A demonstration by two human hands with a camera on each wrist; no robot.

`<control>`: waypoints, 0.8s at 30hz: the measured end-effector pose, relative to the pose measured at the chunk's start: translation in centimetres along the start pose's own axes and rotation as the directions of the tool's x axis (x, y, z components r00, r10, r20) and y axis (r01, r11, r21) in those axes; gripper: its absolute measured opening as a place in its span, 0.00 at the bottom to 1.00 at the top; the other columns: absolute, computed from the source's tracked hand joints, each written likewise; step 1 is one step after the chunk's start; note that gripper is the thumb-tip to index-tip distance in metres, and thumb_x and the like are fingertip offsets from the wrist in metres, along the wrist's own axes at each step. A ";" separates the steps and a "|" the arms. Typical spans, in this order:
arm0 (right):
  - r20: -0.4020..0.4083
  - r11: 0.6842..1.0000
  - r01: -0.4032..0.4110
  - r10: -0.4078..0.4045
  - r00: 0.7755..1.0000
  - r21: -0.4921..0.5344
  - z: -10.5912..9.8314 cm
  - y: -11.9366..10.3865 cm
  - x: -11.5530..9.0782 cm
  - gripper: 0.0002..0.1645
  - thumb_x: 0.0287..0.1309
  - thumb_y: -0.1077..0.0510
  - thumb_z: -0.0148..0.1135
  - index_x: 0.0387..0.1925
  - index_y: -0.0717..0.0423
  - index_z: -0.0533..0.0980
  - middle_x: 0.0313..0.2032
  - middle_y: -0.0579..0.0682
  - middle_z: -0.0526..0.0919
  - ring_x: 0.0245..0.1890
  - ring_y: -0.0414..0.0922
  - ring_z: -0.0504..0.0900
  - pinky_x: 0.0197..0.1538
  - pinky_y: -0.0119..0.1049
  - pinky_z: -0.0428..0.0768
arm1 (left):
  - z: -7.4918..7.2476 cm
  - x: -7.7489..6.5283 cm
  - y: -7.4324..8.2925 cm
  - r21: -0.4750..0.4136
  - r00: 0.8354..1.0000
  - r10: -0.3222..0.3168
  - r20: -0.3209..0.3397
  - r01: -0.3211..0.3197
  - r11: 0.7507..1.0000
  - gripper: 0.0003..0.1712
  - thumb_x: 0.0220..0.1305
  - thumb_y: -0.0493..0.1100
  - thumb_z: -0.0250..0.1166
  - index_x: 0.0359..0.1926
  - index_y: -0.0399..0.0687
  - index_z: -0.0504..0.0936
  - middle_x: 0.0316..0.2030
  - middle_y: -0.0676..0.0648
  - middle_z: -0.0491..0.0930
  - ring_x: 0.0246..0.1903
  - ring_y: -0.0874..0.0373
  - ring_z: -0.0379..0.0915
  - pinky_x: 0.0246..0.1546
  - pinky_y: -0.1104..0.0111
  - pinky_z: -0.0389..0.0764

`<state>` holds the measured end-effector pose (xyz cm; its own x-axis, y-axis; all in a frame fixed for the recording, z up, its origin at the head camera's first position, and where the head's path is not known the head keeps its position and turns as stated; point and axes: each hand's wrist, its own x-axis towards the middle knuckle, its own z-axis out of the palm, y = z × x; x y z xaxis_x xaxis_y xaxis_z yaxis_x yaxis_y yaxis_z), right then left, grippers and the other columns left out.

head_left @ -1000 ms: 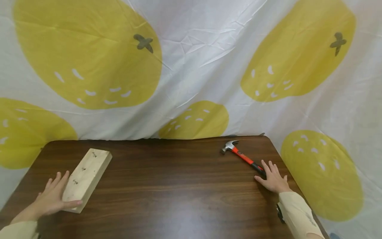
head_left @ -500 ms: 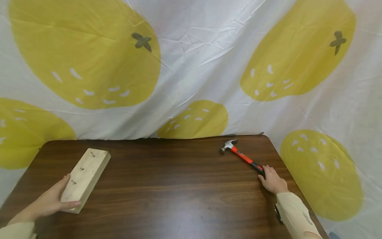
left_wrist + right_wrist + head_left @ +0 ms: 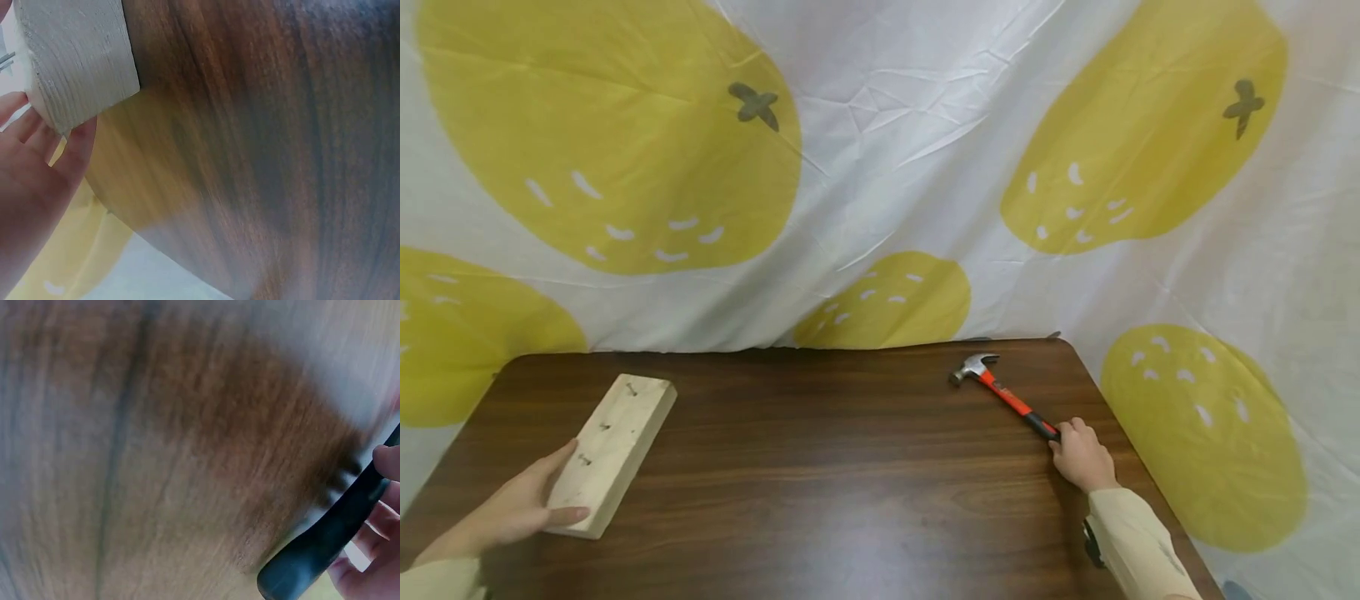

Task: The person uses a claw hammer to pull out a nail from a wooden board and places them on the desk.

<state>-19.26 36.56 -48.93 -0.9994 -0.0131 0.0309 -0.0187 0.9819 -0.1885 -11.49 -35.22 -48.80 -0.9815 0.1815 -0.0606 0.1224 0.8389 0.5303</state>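
Observation:
On the left of the table lies a pale wooden block [image 3: 610, 458] with several nails standing partly driven in its top. My left hand [image 3: 512, 507] grips its near left part, thumb over the near end and fingers along the far side. The left wrist view shows the block's end grain [image 3: 87, 59] with fingers curled at its lower edge. To the right, my right hand [image 3: 1084, 454] holds the end of a claw hammer [image 3: 1009, 398] with an orange and black handle. In the right wrist view, the thumb and fingers close round the black grip [image 3: 325, 537].
The dark brown wooden table [image 3: 820, 467] has rounded far corners. A white cloth [image 3: 880, 167] printed with big yellow fruit hangs right behind it and along its right side.
My right hand has gone from spread fingers over the handle to gripping it, and the hammer has shifted slightly. My left fingers have closed in on the block, which has barely moved.

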 end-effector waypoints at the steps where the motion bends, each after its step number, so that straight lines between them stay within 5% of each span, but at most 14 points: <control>1: 0.000 1.000 -0.001 0.001 1.000 -0.002 0.0 0.0 0.0 0.16 0.54 0.62 0.56 0.41 0.72 0.72 0.34 0.62 0.72 0.36 0.60 0.73 0.28 0.54 0.74 | 0.1 0.0 0.1 0.004 1.000 0.003 -0.005 -0.003 1.000 0.56 0.40 0.46 0.71 0.61 0.19 0.50 0.55 0.17 0.55 0.51 0.22 0.53 0.48 0.36 0.57; 8: 0.064 0.998 -0.052 0.049 0.997 0.045 -0.4 -0.4 -0.5 0.13 0.58 0.60 0.51 0.39 0.68 0.66 0.29 0.59 0.74 0.26 0.53 0.74 0.22 0.47 0.70 | 0.7 0.1 1.2 -0.029 0.998 0.046 -0.036 -0.047 0.998 0.56 0.37 0.45 0.73 0.59 0.16 0.53 0.52 0.16 0.58 0.50 0.23 0.56 0.46 0.37 0.60; 13: 0.107 0.987 -0.124 0.113 0.988 0.104 -0.6 -0.5 -0.8 0.23 0.61 0.48 0.49 0.47 0.64 0.66 0.25 0.55 0.75 0.21 0.47 0.71 0.20 0.39 0.65 | 1.3 0.3 2.5 -0.022 0.998 0.046 -0.040 -0.047 0.999 0.56 0.35 0.47 0.75 0.58 0.16 0.55 0.54 0.18 0.59 0.51 0.25 0.57 0.47 0.38 0.61; 17: 0.049 0.985 -0.137 0.133 0.990 0.105 -0.1 -0.5 -0.8 0.32 0.59 0.37 0.48 0.46 0.62 0.70 0.20 0.51 0.73 0.18 0.45 0.69 0.18 0.36 0.63 | 1.9 0.5 3.5 -0.015 0.997 0.071 -0.042 -0.072 0.997 0.56 0.34 0.49 0.75 0.56 0.16 0.58 0.54 0.20 0.61 0.51 0.27 0.58 0.48 0.39 0.62; 24: -0.058 0.990 -0.121 0.124 0.991 0.068 1.0 -0.4 -1.3 0.27 0.60 0.40 0.49 0.38 0.62 0.73 0.18 0.52 0.73 0.16 0.46 0.70 0.15 0.38 0.63 | 2.7 0.6 5.2 -0.007 0.993 0.110 -0.044 -0.110 0.994 0.56 0.32 0.51 0.76 0.55 0.17 0.60 0.51 0.21 0.64 0.51 0.28 0.60 0.49 0.40 0.62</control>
<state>-17.99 35.99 -49.86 -0.9907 0.1201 0.0638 0.1000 0.9613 -0.2569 -11.06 -29.37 -48.38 -0.9677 0.2497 0.0350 0.2285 0.8101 0.5399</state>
